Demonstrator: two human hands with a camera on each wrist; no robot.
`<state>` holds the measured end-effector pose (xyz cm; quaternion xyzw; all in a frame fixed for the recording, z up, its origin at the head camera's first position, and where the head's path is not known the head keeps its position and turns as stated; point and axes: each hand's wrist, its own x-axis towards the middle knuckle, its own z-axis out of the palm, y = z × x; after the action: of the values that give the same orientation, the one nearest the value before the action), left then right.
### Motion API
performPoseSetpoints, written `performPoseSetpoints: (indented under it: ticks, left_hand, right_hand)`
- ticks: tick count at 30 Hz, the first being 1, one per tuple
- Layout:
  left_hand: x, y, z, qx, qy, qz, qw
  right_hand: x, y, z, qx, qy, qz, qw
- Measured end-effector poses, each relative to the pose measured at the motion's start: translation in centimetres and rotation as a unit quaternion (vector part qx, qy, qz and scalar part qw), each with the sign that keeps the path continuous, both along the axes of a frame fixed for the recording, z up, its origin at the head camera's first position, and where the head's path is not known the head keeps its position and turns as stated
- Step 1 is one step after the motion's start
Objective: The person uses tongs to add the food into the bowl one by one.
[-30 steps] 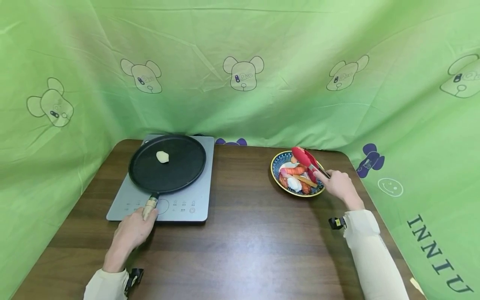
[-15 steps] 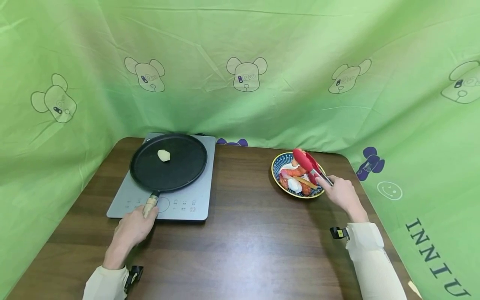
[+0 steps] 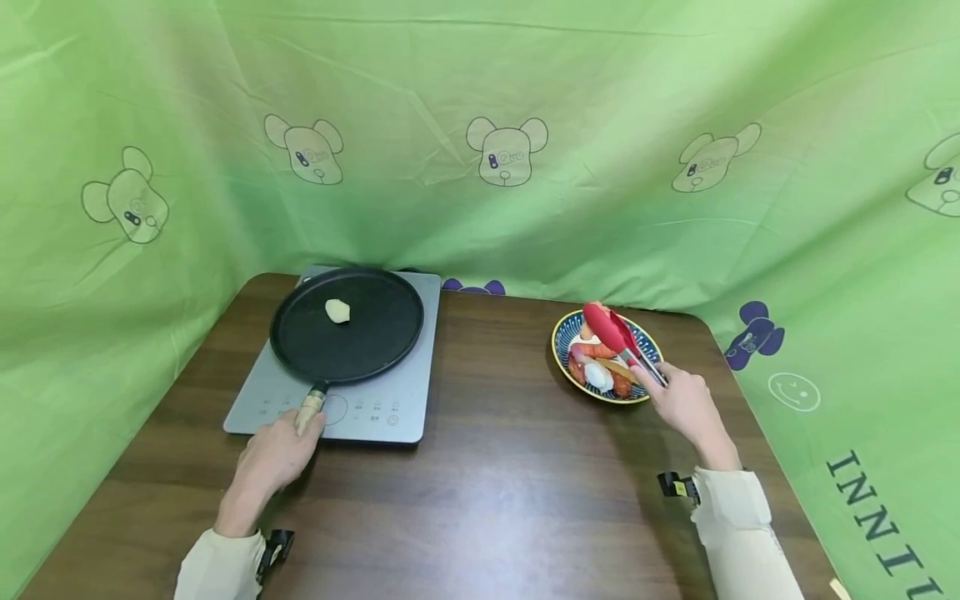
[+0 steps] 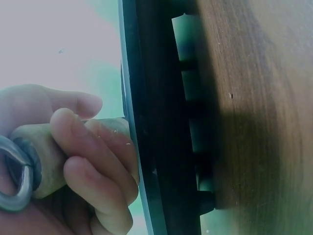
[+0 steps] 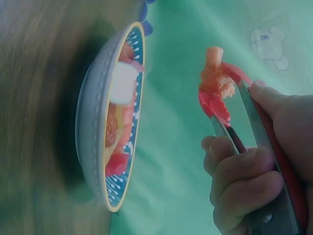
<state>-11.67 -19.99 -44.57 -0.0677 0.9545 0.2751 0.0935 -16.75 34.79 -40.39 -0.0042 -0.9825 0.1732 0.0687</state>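
My left hand [image 3: 277,454] grips the pale, wood-like handle [image 4: 46,161] of a flat black pan [image 3: 367,342]. A pale yellowish slice [image 3: 337,311] lies in the pan's upper left part. At the right, my right hand [image 3: 686,408] holds tongs [image 3: 617,333] with red heads and steel arms. Pinched between the heads is an orange, bumpy, fried-looking piece with a stub end [image 5: 213,78]. In the right wrist view this piece stands apart from the bowl [image 5: 93,132]. That blue-patterned, yellow-rimmed bowl holds a white lump [image 3: 598,377], reddish pieces and a yellowish strip.
Beneath the pan is a silver induction cooktop [image 3: 405,400] with touch controls along its front. Both stand on a brown wooden table [image 3: 487,467]. Green cloth [image 3: 420,217] printed with bear heads hangs behind and at both sides.
My right hand has drawn slightly towards me, and the tongs have tipped with it over the bowl. The whole head view has shifted a little. My left hand stays on the handle.
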Motion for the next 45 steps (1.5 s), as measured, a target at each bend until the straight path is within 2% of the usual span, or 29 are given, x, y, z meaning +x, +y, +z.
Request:
performPoseSetpoints:
  ticks: [15,29,45]
  left_hand:
    - [-0.2,0.1,-0.1,-0.001,-0.007,0.005,1.0000]
    - [-0.1,0.1,0.1,-0.006,-0.001,0.004,1.0000]
    - [0.0,0.2,-0.2,-0.009,0.007,0.017,0.9998]
  right_hand:
    - [0.2,-3.4,0.6,-0.031,0.009,0.022,0.9992]
    - [-1.3,-6.8,0.7,-0.047,0.078,0.086,0.9921]
    - [-2.8,-12.8,1.4,-0.112,0.015,0.130,0.9851]
